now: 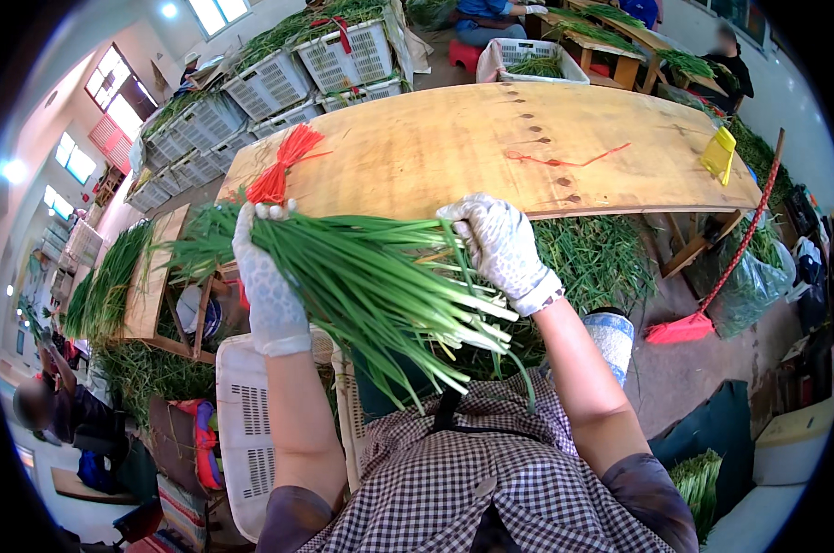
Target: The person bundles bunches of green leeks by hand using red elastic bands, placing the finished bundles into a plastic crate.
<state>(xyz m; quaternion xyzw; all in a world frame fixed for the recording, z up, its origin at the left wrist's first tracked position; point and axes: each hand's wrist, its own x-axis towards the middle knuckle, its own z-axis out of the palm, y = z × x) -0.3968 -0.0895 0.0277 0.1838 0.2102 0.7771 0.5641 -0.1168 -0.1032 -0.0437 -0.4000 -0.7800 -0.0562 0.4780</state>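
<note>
1. Checkered cloth (472,479) on the wearer's body lies nearest the camera, filling the bottom centre; bare forearms rise on either side of it.
2. Green bunch (371,267): long, narrow, flat leaves, glossy deep green, turning whitish at the stalk ends, which are uneven and fanned apart.
3. It is held up at the centre of the frame, in front of the wooden table (417,138) and overlapping its near edge in view.
4. Its long axis slopes gently down from left to right: leafy tips point left, pale ends toward the lower right.
5. The gloved left hand (277,286) is closed around the leafy part, fingertips showing at the upper edge.
6. The gloved right hand (505,249) is curled beside the pale ends, a thin stalk at its fingertips; whether it pinches that stalk I cannot tell.
7. Red strings (283,166) lie bundled just beyond the left hand; a loose red strand (574,163) and a yellow object (717,155) sit farther right on the tabletop.
8. A white crate (242,405) stands at lower left, partly hidden by the left forearm; a red broom (680,328) leans at right.
</note>
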